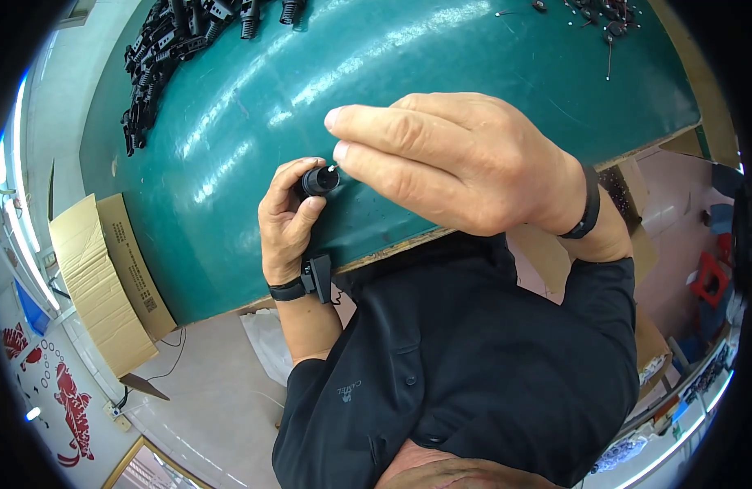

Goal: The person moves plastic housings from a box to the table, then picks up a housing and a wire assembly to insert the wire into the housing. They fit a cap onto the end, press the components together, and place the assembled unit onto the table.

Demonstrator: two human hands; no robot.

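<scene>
My left hand is closed around a short black cylindrical housing, thumb on the near side and fingers on the far side. Its hollow round mouth faces up and to the right. A small whitish tip shows at the rim of that mouth. Right beside it is my right hand, its two visible fingers long and pressed together, pointing left. The thumb is hidden beneath, so whatever it pinches cannot be made out.
A heap of black ribbed plastic parts lies at the far left of the green table. Small dark pieces with thin leads are scattered at the far right. An opened cardboard box stands against the table's left edge.
</scene>
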